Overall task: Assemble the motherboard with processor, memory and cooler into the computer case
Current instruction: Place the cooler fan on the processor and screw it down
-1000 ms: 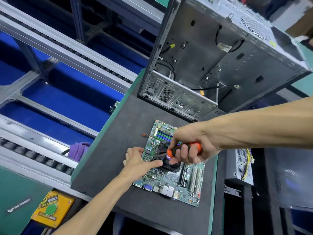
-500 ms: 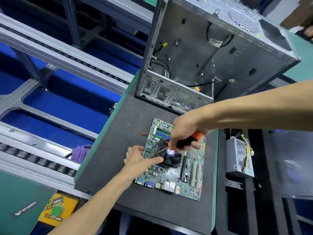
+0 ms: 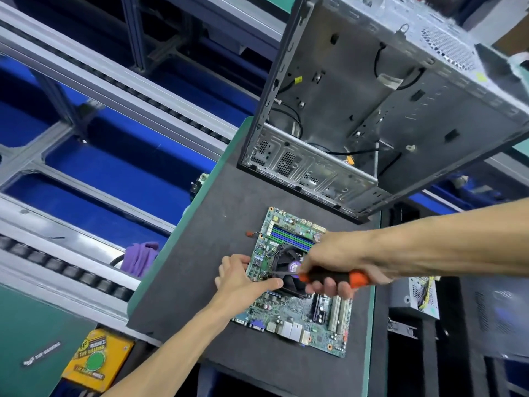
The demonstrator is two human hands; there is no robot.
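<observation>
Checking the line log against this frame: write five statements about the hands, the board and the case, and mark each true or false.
1. The right hand grips a screwdriver with an orange and black handle. True.
2. The motherboard already sits inside the computer case. False: it lies on the dark mat in front of the case.
3. The left hand rests on the board's left edge. True.
4. The cooler is missing. False: its fan sits on the board.
5. The case holds a second board. False: its bay shows only cables.

Purple cloth [image 3: 140, 257] on conveyor rail [image 3: 65, 267]; yellow box [image 3: 96, 359] below; power supply unit [image 3: 415, 298] beside the mat [image 3: 200, 270].
</observation>
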